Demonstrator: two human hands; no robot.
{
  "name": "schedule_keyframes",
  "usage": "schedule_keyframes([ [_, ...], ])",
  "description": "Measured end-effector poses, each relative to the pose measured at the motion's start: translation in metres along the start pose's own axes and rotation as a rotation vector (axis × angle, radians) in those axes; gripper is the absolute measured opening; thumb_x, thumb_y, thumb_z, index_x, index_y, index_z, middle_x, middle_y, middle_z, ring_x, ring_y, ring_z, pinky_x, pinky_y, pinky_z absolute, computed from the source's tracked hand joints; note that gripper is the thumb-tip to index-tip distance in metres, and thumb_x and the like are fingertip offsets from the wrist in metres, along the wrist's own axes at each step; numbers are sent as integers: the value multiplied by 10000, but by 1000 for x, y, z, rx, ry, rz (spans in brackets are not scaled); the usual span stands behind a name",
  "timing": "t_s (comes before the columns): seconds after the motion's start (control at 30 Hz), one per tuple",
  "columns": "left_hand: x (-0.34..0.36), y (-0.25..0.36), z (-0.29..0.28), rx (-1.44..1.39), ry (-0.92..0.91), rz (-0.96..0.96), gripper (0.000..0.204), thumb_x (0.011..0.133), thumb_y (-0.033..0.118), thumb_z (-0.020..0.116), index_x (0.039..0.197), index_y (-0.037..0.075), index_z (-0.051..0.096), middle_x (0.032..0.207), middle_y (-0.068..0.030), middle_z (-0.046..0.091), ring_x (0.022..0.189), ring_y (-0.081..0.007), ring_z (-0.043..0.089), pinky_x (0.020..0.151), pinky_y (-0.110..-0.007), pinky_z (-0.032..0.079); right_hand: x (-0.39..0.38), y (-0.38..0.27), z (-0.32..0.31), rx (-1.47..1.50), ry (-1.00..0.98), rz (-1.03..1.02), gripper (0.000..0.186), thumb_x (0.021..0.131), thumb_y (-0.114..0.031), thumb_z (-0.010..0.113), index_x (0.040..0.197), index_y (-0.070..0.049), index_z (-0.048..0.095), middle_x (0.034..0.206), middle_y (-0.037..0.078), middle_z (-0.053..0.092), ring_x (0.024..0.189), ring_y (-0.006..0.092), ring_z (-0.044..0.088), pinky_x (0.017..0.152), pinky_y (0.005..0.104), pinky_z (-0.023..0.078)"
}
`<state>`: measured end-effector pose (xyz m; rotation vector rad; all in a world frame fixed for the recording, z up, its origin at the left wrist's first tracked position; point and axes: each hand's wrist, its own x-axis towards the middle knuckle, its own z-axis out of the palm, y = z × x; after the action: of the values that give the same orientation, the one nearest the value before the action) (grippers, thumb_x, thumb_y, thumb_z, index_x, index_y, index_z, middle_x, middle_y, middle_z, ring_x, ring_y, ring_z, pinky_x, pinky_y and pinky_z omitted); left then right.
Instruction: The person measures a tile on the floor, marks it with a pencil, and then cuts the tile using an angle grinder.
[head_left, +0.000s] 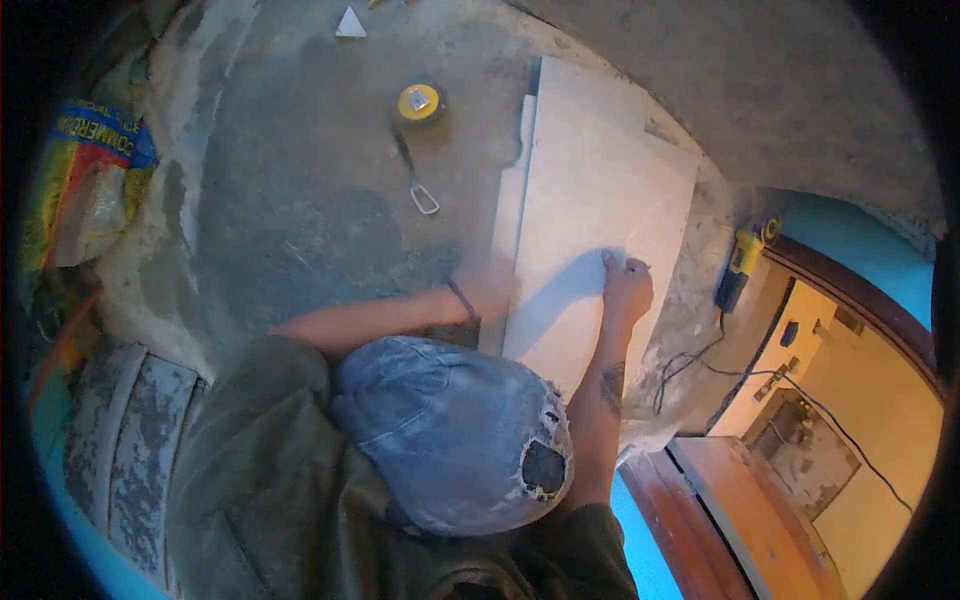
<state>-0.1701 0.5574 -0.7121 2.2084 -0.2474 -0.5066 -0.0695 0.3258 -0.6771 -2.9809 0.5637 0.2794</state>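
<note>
A pale flat board (pixel 600 150) lies on the floor in front of me, over another pale piece (pixel 507 210) whose notched edge shows along its left side. My right hand (pixel 628 290) rests on the board, fingers curled and thumb against them. Whatever it pinches is too small to make out. At the board's left edge is my left hand (pixel 487 287), smeared by motion, with a dark band at the wrist. Between my arms bulges faded blue cloth (pixel 440 430) with a frayed hole.
Beyond the left hand lie a yellow and black tape measure (pixel 420 102) and its dark strap with a metal clip (pixel 425 198). A white triangle (pixel 350 22) is farther off. A yellow corded power tool (pixel 742 262) is at right, above wooden furniture (pixel 740 520). A colourful sack (pixel 95 185) stands left.
</note>
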Motion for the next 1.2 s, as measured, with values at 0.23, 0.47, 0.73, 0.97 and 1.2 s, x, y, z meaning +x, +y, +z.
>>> schedule_keyframes([
  [0.23,29,-10,-18,-322,280,-230,390,813,219,706,1045,4,479,902,-242,628,880,-431,619,757,-494,492,-58,48,28,208,103,-31,523,728,-440,792,951,22,687,904,183,638,864,323,626,776,423,496],
  [0.47,36,1,-10,-308,251,-268,442,783,173,736,1085,10,457,937,-247,633,907,-439,618,776,-490,491,-52,65,31,202,90,-21,487,715,-398,813,955,8,691,877,163,627,833,312,615,752,414,491],
  [0.73,44,-11,-6,-279,230,-283,460,778,178,732,1106,6,460,967,-248,627,927,-438,613,789,-497,490,-45,62,27,215,108,-123,245,862,-238,675,940,-7,696,910,150,688,792,247,652,708,340,514],
  [0.97,47,-35,12,8,111,36,710,745,213,762,1351,58,427,1119,-210,544,1017,-399,579,835,-457,494,-39,-43,-18,789,-289,-207,265,919,-154,570,1148,-29,622,882,124,704,723,174,665,601,262,505],
  [1.2,40,-25,7,-68,113,8,742,729,257,787,1362,81,441,1133,-188,524,1023,-386,574,846,-439,495,6,-139,6,628,-267,-386,246,925,-194,546,1098,-21,574,835,148,699,693,206,678,633,323,530],
])
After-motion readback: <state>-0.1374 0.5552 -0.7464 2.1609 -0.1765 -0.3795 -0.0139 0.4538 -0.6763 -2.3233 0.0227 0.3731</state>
